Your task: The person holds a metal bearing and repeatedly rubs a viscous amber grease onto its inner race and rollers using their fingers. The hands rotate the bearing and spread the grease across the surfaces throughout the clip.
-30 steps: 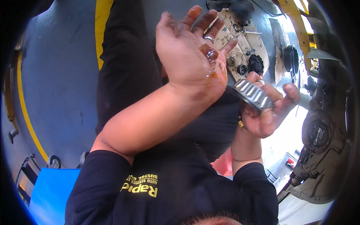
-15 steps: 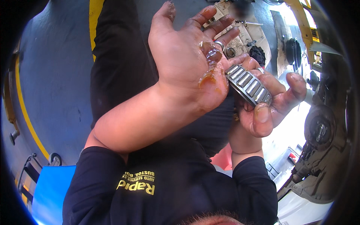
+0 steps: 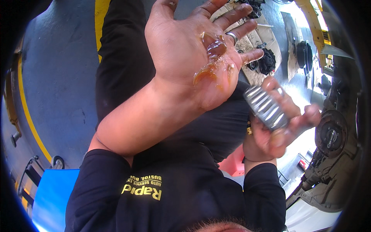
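My left hand is raised palm-up and open, fingers spread, with a ring on one finger. A smear of amber grease lies on the palm near the fingers' base. My right hand is lower and to the right, closed around a silver roller bearing with ribbed rollers. The bearing sits just off the heel of my left palm, not touching it. Both arms wear black sleeves.
On the grey floor lies cardboard with dark metal parts. A bare wheel hub of a vehicle stands at the right. A yellow line curves at the left, and a blue surface is at the lower left.
The bearing was against the heel of my greased left palm. My right hand has drawn it down and to the right, and my left palm has lifted and opened wider.
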`<state>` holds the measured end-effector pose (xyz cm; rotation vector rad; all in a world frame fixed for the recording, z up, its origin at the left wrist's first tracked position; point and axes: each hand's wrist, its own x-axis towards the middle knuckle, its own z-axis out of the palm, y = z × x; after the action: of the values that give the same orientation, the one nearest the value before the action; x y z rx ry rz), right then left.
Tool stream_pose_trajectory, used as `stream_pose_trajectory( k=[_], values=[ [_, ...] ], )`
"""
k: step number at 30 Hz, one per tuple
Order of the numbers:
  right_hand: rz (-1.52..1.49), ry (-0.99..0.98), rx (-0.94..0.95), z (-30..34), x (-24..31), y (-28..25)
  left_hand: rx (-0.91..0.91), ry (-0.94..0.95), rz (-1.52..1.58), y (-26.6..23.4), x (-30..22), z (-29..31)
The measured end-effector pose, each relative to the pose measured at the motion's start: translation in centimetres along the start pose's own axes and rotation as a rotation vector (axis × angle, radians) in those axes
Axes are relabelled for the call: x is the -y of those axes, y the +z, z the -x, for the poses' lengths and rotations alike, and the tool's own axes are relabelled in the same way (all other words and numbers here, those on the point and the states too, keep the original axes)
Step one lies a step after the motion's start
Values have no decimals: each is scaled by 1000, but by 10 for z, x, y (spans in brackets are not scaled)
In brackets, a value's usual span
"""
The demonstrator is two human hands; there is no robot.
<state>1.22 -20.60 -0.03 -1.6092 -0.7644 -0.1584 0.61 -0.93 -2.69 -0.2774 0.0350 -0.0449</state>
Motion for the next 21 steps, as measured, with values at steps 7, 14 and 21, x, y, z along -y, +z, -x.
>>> stream_pose_trajectory(
  k=[7, 14, 21],
  values=[
    [-91, 44, -113, -16, 3, 12, -7, -24, 19, -1, 6, 3],
    [38, 40, -54, -16, 7, 26, -7, -43, 49, 1, 4, 3],
    [232, -43, 342, -27, 8, 17, -7, -63, 68, 5, -7, 6]
  ],
)
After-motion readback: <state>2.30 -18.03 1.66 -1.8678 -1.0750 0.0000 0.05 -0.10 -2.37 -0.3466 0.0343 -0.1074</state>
